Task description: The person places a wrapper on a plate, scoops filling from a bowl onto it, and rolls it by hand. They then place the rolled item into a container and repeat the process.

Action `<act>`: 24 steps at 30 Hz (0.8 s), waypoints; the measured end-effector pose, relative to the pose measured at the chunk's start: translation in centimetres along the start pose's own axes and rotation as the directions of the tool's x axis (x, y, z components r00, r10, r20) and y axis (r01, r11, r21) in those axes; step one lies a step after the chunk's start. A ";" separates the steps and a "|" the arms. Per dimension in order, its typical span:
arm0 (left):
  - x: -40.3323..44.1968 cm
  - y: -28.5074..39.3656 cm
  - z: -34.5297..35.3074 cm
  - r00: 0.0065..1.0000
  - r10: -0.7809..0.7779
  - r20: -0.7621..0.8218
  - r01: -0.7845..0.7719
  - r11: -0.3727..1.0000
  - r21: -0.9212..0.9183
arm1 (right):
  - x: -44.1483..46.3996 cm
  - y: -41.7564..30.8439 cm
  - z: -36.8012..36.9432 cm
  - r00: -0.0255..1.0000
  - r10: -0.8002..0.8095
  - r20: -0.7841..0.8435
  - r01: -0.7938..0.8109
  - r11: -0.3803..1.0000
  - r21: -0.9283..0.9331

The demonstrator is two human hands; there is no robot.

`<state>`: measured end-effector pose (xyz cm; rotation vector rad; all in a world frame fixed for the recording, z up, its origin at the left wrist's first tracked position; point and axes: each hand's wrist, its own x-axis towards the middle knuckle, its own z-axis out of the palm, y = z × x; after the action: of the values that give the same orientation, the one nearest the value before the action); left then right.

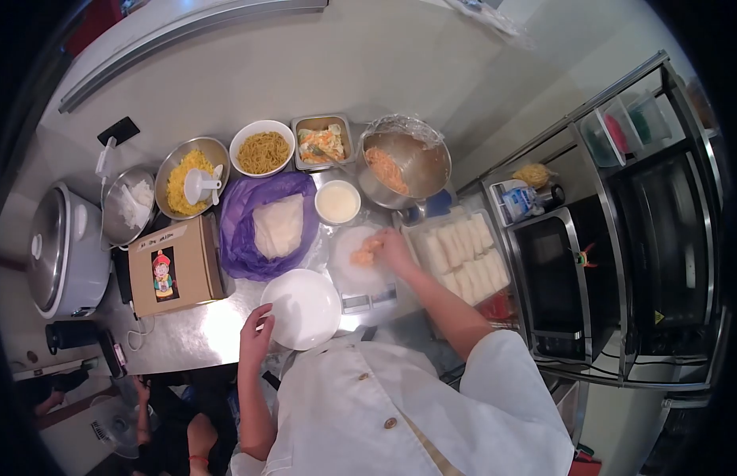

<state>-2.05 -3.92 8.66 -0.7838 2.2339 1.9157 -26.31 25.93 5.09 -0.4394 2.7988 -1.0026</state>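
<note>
My right hand (392,249) has its fingers closed on a clump of orange shredded filling (363,256), over a round whitish sheet (348,275) on a digital kitchen scale (370,303). My left hand (256,328) hangs beside the left rim of a white plate (306,305), fingers apart and holding nothing; I cannot tell if it touches the rim. More orange filling (386,170) lies in a steel pot (426,168) behind. To the right, a clear tray (499,279) holds rows of white rolls (463,252). A small white bowl (337,202) contains something pale.
Pale wrappers (278,225) lie on a purple bag (235,208). Left stand a cardboard box (195,266), a rice cooker (65,250) and food bowls. A metal rack (622,230) with ovens borders the right. Other people's arms show at lower left.
</note>
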 end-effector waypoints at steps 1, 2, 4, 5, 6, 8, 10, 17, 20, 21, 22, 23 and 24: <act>0.0 0.3 0.1 1.000 -0.007 -0.002 0.007 1.000 0.004 | 0.1 0.0 -0.1 0.999 0.030 0.043 -0.031 0.999 0.025; 0.0 0.6 0.2 1.000 -0.013 -0.004 0.013 1.000 0.007 | 0.2 0.1 -0.2 0.994 0.059 0.088 -0.064 0.997 0.047; 0.2 0.8 0.3 1.000 -0.010 -0.009 0.010 1.000 0.010 | 0.3 0.2 -0.5 0.980 0.119 0.160 -0.135 0.987 0.088; 0.2 0.9 0.4 1.000 -0.006 -0.013 0.006 1.000 0.012 | 0.3 0.2 -0.7 0.957 0.175 0.232 -0.208 0.970 0.123; 0.3 1.0 0.6 1.000 -0.010 -0.016 0.010 1.000 0.015 | 0.2 0.2 -1.0 0.956 0.175 0.236 -0.208 0.970 0.126; 0.4 1.2 0.9 0.999 -0.007 -0.035 0.007 1.000 0.012 | -0.1 0.4 -1.9 0.963 0.053 0.263 -0.107 0.975 0.193; 0.6 0.7 1.2 0.999 0.010 -0.041 -0.009 1.000 0.020 | -0.3 0.2 -2.9 0.956 0.043 0.289 -0.111 0.968 0.223; 0.2 1.5 2.8 0.999 -0.010 -0.052 0.012 0.999 0.033 | -0.8 0.2 -5.4 0.933 0.059 0.356 -0.266 0.780 0.567; 0.2 1.8 3.4 0.998 -0.003 -0.060 0.006 0.999 0.037 | -0.7 -1.4 -7.6 0.850 0.234 0.472 -0.506 0.612 0.608; 0.2 1.8 3.5 0.998 -0.006 -0.065 0.009 0.999 0.043 | -0.6 -1.6 -8.0 0.849 0.231 0.476 -0.508 0.608 0.610; 0.2 1.9 3.7 0.998 0.010 -0.061 -0.007 0.999 0.054 | -0.6 -1.6 -8.4 0.840 0.247 0.484 -0.526 0.587 0.615; 0.3 1.9 3.8 0.998 0.025 -0.057 -0.021 0.998 0.065 | -0.6 -1.6 -8.7 0.830 0.263 0.492 -0.546 0.564 0.620; 0.1 1.8 3.9 0.998 0.010 -0.064 -0.004 0.997 0.082 | -0.6 -1.4 -8.6 0.821 0.258 0.509 -0.558 0.549 0.622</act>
<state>-3.90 -0.09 9.42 -0.8389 2.3385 1.8142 -27.34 30.23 12.56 0.1596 1.7608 -1.6092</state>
